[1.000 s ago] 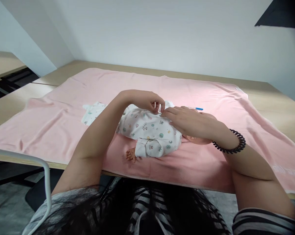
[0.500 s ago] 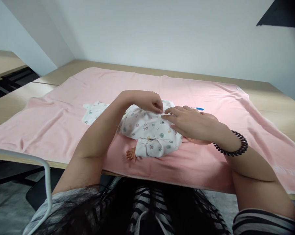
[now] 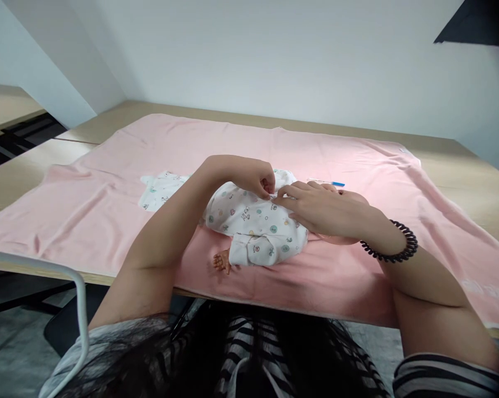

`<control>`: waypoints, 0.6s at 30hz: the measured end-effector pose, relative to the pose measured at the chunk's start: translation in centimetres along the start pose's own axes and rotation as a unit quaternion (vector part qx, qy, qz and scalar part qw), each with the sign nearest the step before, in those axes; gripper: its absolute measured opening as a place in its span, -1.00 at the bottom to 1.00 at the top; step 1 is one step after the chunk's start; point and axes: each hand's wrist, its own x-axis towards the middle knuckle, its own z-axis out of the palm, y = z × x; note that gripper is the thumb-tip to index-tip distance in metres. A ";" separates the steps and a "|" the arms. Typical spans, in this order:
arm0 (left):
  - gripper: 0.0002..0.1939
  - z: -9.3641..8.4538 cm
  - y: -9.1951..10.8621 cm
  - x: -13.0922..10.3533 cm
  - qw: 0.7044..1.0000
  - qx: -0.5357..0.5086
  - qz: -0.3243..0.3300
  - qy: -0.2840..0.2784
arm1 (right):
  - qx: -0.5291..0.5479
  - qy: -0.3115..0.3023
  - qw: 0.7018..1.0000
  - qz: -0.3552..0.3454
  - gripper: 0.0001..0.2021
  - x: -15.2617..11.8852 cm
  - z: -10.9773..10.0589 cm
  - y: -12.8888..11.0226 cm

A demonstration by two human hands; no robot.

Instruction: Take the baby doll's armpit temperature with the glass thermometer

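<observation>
A baby doll lies on a pink blanket (image 3: 120, 221), its head (image 3: 344, 239) to the right, partly hidden behind my right hand. It wears a white printed garment (image 3: 257, 218), and one small doll hand (image 3: 221, 261) sticks out of a cuff. Over the chest, my left hand (image 3: 258, 179) is closed, thumb and fingers pinching the garment's front edge. My right hand (image 3: 311, 204) comes in from the right, its fingertips closed on the fabric just beside the left fingertips. The pinched detail is too small to make out.
Behind the doll's head lies a thin white stick with a blue end (image 3: 337, 184). More printed white cloth (image 3: 158, 190) shows left of my left forearm. The wooden table (image 3: 452, 152) meets a pale wall at the back. A white curved bar (image 3: 82, 309) stands at the lower left.
My left fingertips have shifted slightly down and left on the garment. My right fingers have drawn closer together and moved slightly left, showing more of the doll's face and the white stick.
</observation>
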 end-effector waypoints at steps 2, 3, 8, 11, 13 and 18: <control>-0.71 0.2 0.4 0.1 1.000 0.010 -0.007 0.008 | -0.019 0.000 1.000 -0.006 -0.52 0.1 0.0 -0.2; -0.74 0.4 0.5 0.2 1.000 0.015 -0.010 0.012 | -0.028 0.000 1.000 -0.008 -0.52 0.1 -0.1 -0.3; -0.75 0.9 0.8 0.9 0.999 0.034 -0.016 0.024 | -0.066 0.002 0.998 0.007 -0.51 0.1 -0.5 -1.1; -0.69 1.0 0.8 1.0 0.999 0.041 -0.021 0.022 | -0.073 -0.008 0.997 0.022 -0.53 0.1 -0.8 -1.6; -0.67 1.2 1.1 1.0 0.998 0.050 -0.033 0.025 | -0.073 -0.013 0.997 0.022 -0.54 0.1 -1.0 -1.8; -0.72 1.6 2.2 0.8 0.993 0.093 -0.061 0.027 | -0.071 -0.008 0.997 0.017 -0.55 0.2 -0.8 -1.6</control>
